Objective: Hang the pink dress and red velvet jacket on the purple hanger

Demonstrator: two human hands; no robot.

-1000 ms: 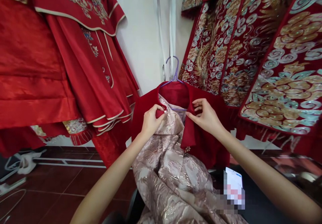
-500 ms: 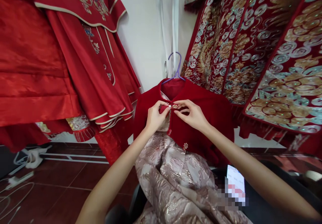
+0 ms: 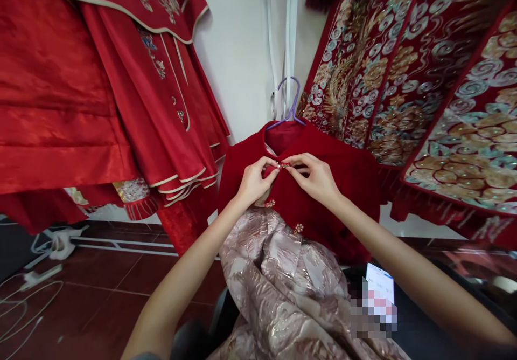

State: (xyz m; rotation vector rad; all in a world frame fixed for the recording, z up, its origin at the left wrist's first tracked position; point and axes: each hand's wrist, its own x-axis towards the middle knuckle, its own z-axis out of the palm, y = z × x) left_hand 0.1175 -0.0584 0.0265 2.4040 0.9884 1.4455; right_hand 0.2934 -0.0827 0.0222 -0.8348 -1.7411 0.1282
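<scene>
Pinching a red jacket (image 3: 339, 171) at its neckline, between two rows of hanging red garments

Around the work, clothes crowd both sides. Red garments with pale piping (image 3: 145, 106) hang at the left, and heavily embroidered panels (image 3: 396, 90) with fringed hems hang at the right, reaching behind the jacket's shoulder. The jacket itself is in the middle, on a purple hanger (image 3: 291, 113), over a shiny pale dress (image 3: 278, 274) that spills down towards the camera and hides part of the floor.

The left hand (image 3: 258, 179) has its thumb and fingers pressed together on the front edge just below the collar. The right hand (image 3: 317, 177) grips the facing edge the same way, the fingertips of both almost meeting over a small beaded clasp (image 3: 285, 165). They cover much of it, so I cannot tell whether it is fastened. Two flower-shaped ornaments (image 3: 299, 229) sit lower on the jacket front.

Beside the dress, a lit phone (image 3: 379, 284), partly pixelated, lies on a dark surface (image 3: 424, 322), near the right forearm.

Dark red tiles (image 3: 109, 306) make up the floor. At the left are pale shoes (image 3: 62, 244) by a white rail (image 3: 125, 245), a power strip (image 3: 40, 276) and loose cable (image 3: 24, 317). White uprights (image 3: 288, 42) stand against a white wall (image 3: 234, 69) behind the hanger.
</scene>
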